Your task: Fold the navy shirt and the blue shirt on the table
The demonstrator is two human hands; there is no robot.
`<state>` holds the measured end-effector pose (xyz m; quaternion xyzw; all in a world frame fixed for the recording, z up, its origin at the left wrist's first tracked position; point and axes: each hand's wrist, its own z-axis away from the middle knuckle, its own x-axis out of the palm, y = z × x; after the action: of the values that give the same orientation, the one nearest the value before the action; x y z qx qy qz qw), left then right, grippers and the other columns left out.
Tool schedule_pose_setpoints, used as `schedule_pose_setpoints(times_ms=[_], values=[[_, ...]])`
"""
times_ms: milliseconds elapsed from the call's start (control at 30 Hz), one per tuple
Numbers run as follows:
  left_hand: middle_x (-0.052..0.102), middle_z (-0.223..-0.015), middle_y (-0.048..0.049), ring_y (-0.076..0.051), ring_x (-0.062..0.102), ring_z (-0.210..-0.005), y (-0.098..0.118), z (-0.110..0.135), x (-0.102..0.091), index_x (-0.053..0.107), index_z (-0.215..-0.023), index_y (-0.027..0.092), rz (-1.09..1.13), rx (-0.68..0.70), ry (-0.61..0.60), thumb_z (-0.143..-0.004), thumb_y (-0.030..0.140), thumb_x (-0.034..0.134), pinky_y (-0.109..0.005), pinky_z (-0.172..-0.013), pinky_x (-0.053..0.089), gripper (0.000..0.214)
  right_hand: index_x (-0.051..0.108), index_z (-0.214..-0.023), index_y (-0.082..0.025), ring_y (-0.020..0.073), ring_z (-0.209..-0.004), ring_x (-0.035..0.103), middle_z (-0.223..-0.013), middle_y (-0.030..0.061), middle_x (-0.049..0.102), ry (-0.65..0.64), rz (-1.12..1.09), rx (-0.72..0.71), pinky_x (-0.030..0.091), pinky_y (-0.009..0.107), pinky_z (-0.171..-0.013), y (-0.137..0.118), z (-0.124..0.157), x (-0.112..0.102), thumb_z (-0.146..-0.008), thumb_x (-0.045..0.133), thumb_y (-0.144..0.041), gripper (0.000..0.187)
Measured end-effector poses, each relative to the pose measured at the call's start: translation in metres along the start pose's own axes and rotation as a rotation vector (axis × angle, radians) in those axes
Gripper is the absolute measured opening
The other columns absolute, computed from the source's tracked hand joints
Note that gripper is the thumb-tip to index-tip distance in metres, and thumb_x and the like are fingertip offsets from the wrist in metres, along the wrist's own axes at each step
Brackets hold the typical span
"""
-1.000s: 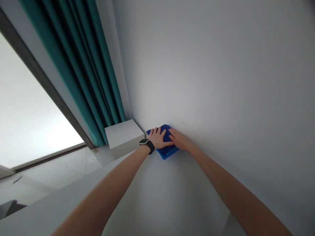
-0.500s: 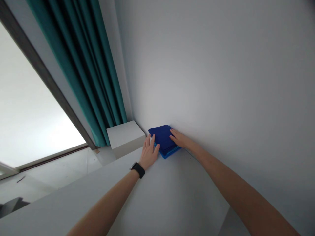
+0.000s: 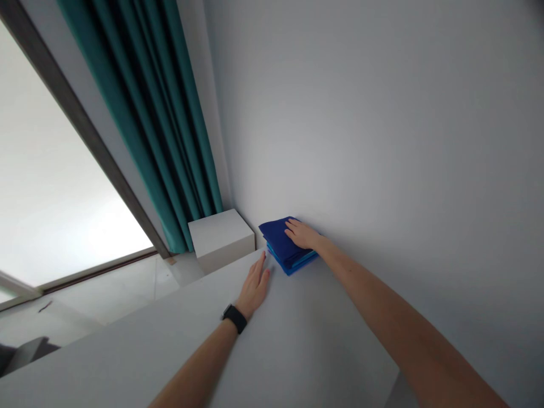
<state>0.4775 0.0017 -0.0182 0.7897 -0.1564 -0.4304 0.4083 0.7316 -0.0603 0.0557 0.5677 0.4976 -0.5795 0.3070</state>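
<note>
The blue stack [image 3: 275, 236], dark on top with brighter blue layers beneath, sits on the white tabletop [image 3: 293, 334] close to the wall [image 3: 365, 113]. The right hand [image 3: 302, 234] comes in from 4 o'clock and lies palm down on it, fingers stretched out flat, gripping nothing; a second ago it lay at the stack's right edge, and now it reaches farther over the top.

The left hand [image 3: 254, 288] has changed most — a second ago it was spread across the stack, and now it is off it at 7 o'clock, fingers nearly straight and loosely together, no object visible in it. Whether it touches the tabletop I cannot tell. A black watch [image 3: 235, 318] circles its wrist. From the stack, the white box [image 3: 221, 233] stands at 9 o'clock, the teal curtain [image 3: 147, 113] at 10 to 11.
</note>
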Motion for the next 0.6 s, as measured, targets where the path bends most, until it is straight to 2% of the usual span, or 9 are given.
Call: schedule_pose_setpoints(times_ms=[200,367,467,600], values=[[0.051,-0.139,-0.0124,-0.021,0.047,-0.129,0.005,0.000,-0.002,0.026,-0.150,0.017,0.000,-0.017,-0.025,-0.098,0.035,0.031,-0.042,-0.112,0.032,0.055,0.044,-0.142,-0.013,0.0267,-0.141,0.030,-0.151,0.0129,0.036,-0.023,-0.013,0.036,0.022,0.047,-0.116,-0.002,0.007,0.000,-0.097,0.032,-0.045,0.057],[0.056,-0.134,-0.0134,-0.021,0.051,-0.124,0.004,-0.001,-0.001,0.030,-0.149,0.015,-0.028,-0.018,-0.032,-0.098,0.035,0.033,-0.041,-0.110,0.035,0.055,0.043,-0.142,-0.010,0.0249,-0.140,0.032,-0.148,0.0154,0.041,0.026,-0.046,0.008,0.023,0.046,-0.116,-0.011,0.013,-0.009,-0.097,0.030,-0.038,0.054],[0.058,-0.131,-0.0125,-0.021,0.054,-0.121,0.002,-0.001,0.001,0.034,-0.147,0.016,-0.053,-0.007,-0.033,-0.098,0.035,0.033,-0.041,-0.108,0.037,0.052,0.046,-0.140,-0.014,0.0242,-0.136,0.038,-0.144,0.0139,0.047,0.155,-0.167,-0.051,0.026,0.047,-0.115,-0.028,0.031,-0.017,-0.095,0.034,-0.033,0.050],[0.064,-0.121,-0.0111,-0.022,0.057,-0.114,0.001,-0.001,0.002,0.054,-0.129,0.016,-0.113,0.046,-0.019,-0.096,0.034,0.037,-0.041,-0.103,0.043,0.041,0.055,-0.129,-0.018,0.0217,-0.122,0.053,-0.128,0.0115,0.060,0.422,-0.372,-0.137,0.039,0.040,-0.106,-0.064,0.079,-0.020,-0.095,0.034,-0.030,0.041]])
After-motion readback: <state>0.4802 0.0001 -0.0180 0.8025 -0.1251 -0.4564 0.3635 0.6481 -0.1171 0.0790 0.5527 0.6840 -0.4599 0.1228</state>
